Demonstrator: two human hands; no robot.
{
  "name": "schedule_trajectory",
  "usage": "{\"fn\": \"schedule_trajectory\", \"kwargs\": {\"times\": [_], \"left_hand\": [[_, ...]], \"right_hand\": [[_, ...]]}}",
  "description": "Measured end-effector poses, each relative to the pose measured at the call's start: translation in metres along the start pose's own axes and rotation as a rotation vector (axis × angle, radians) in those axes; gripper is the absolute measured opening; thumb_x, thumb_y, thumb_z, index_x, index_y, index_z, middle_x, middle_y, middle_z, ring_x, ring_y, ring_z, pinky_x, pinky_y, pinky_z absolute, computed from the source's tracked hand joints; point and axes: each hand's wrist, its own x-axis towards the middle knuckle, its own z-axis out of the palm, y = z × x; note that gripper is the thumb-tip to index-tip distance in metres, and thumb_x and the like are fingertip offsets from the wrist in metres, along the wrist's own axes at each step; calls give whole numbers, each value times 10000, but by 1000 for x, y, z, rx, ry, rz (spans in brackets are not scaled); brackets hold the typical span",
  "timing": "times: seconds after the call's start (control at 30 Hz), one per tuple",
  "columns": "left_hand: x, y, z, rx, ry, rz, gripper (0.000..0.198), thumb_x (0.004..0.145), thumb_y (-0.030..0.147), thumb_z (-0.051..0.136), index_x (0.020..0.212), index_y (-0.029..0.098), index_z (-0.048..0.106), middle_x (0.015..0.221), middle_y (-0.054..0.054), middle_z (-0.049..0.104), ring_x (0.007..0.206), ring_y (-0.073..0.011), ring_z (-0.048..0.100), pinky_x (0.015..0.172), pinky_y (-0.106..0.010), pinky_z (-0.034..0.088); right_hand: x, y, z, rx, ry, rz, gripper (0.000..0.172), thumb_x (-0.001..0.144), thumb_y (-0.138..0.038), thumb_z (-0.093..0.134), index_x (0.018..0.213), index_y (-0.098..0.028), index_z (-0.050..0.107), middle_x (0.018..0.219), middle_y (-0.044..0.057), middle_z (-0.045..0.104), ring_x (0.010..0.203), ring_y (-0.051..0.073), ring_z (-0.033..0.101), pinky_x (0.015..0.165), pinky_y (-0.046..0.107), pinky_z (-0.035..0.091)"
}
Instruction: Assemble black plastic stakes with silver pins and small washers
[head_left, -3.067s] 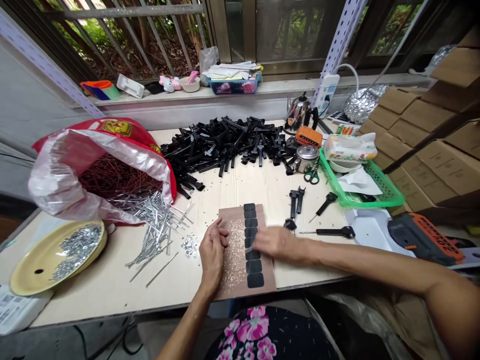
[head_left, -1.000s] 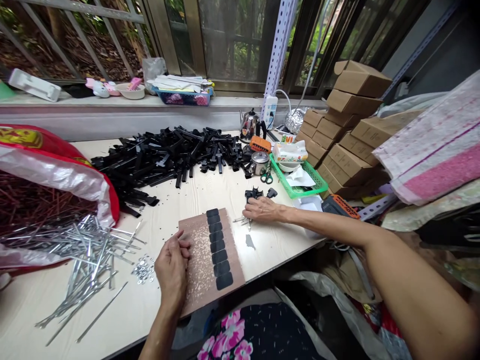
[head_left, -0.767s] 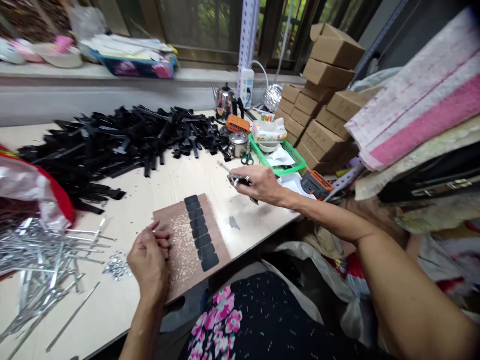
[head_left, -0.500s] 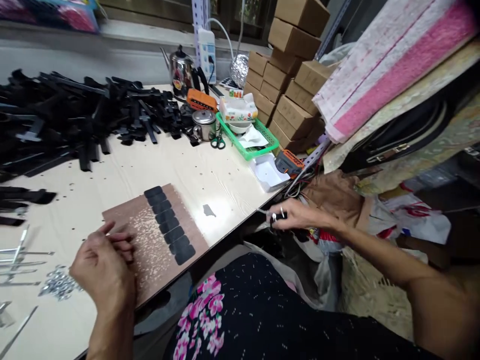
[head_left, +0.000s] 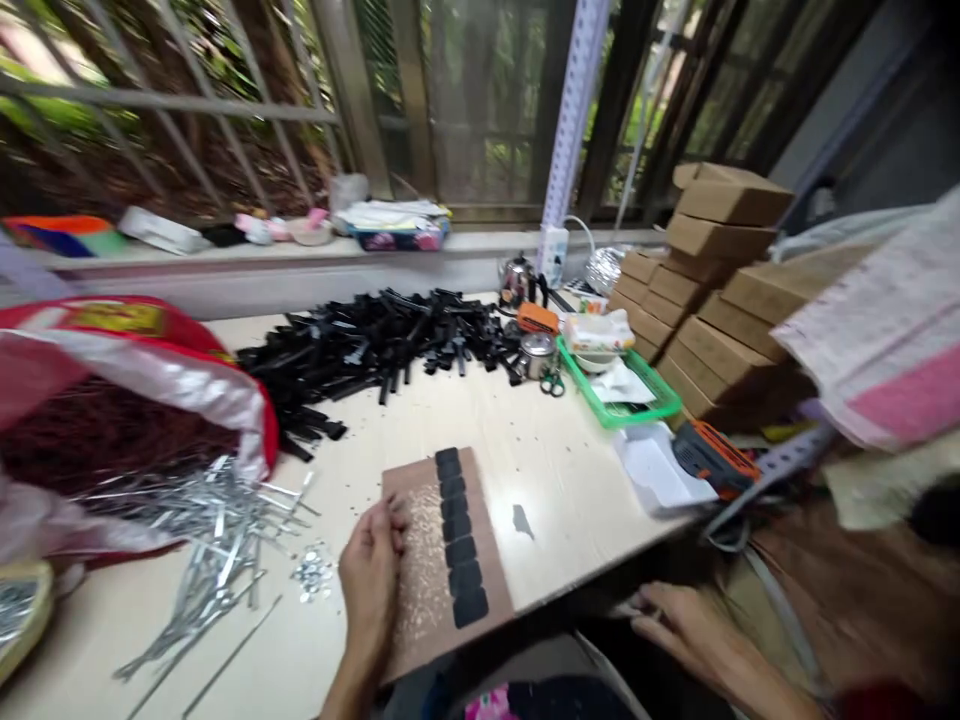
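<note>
My left hand rests at the left edge of a brown board, its fingers curled together; whether anything is in them I cannot see. On the board lies a column of black rounded pieces, and beside them many small pale specks are scattered. My right hand is off the table's front edge, blurred, with its fingers closed. A thin greyish tip shows at its fingertips, too smeared to name. Left of my left hand sits a small pile of shiny metal pieces.
Black strips are heaped at the back. Metal rods spill near a red bag on the left. A green basket, a white tray, scissors and stacked cardboard boxes stand to the right.
The view has swung left and up, bringing in the window and the red bag. My left hand's fingers have curled in closer. My right hand remains beyond the table edge.
</note>
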Motion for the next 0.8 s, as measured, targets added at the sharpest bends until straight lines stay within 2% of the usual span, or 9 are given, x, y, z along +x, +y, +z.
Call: {"fn": "schedule_trajectory", "kwargs": {"times": [0.07,0.13,0.2,0.27,0.33,0.43,0.53,0.67,0.8], "left_hand": [[2,-3,-2,-3,-18,-44,567,825,600,440,1098,145,639,692,-26,632,626,-174,576,635,-303,483],[4,-4,-4,10,-67,-90,593,804,606,470,1150,149,624,816,-63,676,664,-198,600,652,-334,494],[5,-1,-5,5,-107,-96,595,781,603,506,1154,156,628,990,-106,683,794,-240,632,692,-361,509],[8,6,-7,11,-121,-58,559,777,585,521,1127,167,646,1105,-124,658,930,-270,624,763,-384,512],[14,12,-9,34,-126,-12,511,789,563,516,1093,179,663,1123,-120,649,936,-266,621,804,-399,506],[34,16,-16,53,-90,32,485,791,556,514,1063,187,673,1051,-107,657,760,-222,626,738,-396,527],[68,17,-21,35,14,54,510,770,563,532,1070,171,663,993,-113,643,747,-226,620,643,-375,539],[111,18,-20,30,121,97,543,766,543,528,1128,148,619,1079,-150,606,882,-261,622,667,-394,547],[112,8,-17,51,101,85,492,805,518,502,1181,211,587,1187,-132,569,1005,-267,602,742,-390,547]], "right_hand": [[35,-46,-32,81,96,-203,257,905,-396,441,1002,-239,620,969,62,671,883,188,642,790,283,487],[79,-97,-56,133,212,-331,272,930,-398,408,1013,-233,608,971,60,662,842,168,648,751,253,482],[135,-144,-67,141,245,-433,297,952,-377,358,959,-208,602,858,33,656,714,141,655,675,230,470],[201,-181,-67,57,250,-403,282,957,-313,345,950,-183,595,787,11,644,661,126,658,623,204,450],[265,-207,-61,-78,320,-281,256,944,-273,377,931,-170,611,744,17,638,713,143,662,677,216,446],[341,-235,-54,-156,433,-216,280,938,-306,393,989,-141,613,970,122,632,904,224,630,752,294,445],[390,-261,-54,-216,507,-269,314,947,-353,379,1095,-174,591,1159,132,560,1077,242,534,864,318,414],[445,-306,-62,-268,506,-395,425,970,-418,287,1251,-195,515,1304,122,474,1168,241,445,977,340,344],[505,-354,-69,-315,391,-458,539,928,-573,297,1356,-275,434,1471,89,304,1303,328,295,1047,495,235]]}}
